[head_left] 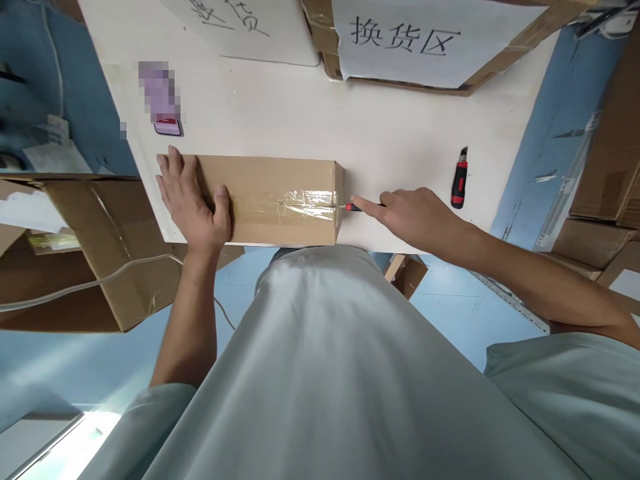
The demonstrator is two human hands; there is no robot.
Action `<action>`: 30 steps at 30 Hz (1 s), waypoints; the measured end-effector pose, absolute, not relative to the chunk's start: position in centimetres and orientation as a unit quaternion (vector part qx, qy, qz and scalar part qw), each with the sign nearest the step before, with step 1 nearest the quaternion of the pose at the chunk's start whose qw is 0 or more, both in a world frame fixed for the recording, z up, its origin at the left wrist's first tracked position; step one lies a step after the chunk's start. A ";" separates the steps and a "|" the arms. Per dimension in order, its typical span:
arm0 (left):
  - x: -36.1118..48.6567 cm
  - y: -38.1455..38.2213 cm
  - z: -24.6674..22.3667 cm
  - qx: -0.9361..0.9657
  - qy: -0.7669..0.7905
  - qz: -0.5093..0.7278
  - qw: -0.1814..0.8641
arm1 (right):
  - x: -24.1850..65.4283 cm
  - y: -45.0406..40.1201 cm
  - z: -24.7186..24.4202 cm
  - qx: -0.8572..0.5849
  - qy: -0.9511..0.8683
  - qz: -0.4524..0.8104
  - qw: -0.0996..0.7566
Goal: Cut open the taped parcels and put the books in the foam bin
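A long brown cardboard box (270, 180) lies on the white table, with clear tape over the seam near its right end. My left hand (195, 200) rests spread on the box's left end. In my closed right hand (410, 210) is a red-and-black box cutter (353, 207), the index finger stretched along it. Its thin tip meets the taped right edge of the box; my hand hides most of the handle. Another red-and-black box cutter (459, 179) lies farther right on the table, its blade pointing away from me.
A purple phone (167, 127), partly blurred out, lies beyond my left hand. At the back stands a carton with a handwritten paper sign (425, 40). An open carton (110, 247) is left of the table, crossed by a white cable (125, 270). More cartons (607, 133) stand at the right.
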State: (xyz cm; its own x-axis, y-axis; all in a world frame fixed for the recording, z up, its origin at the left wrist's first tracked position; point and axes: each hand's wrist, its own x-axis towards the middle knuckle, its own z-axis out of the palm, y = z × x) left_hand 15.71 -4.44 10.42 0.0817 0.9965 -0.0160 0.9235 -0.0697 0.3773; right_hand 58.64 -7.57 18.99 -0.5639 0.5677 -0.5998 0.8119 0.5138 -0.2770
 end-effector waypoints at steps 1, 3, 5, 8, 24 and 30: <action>15.7 -4.5 10.4 0.721 0.667 0.123 0.145 | 59.2 -7.6 18.2 0.403 0.849 -0.272 0.207; 15.8 -4.4 10.4 0.718 0.671 0.114 0.145 | 60.1 -7.8 16.5 0.396 0.860 -0.271 0.172; 15.9 -4.3 10.4 0.715 0.676 0.103 0.145 | 60.4 -8.1 14.6 0.403 0.863 -0.273 0.134; 15.9 -4.0 10.4 0.716 0.677 0.094 0.146 | 60.0 -8.7 11.7 0.431 0.854 -0.281 0.075; 12.1 -3.6 10.8 0.717 0.656 0.143 0.187 | 47.8 -15.8 -0.1 0.722 0.495 -0.415 -0.250; 7.4 -2.8 10.3 0.724 0.626 0.194 0.214 | 45.5 -15.7 0.4 0.749 0.386 -0.459 -0.281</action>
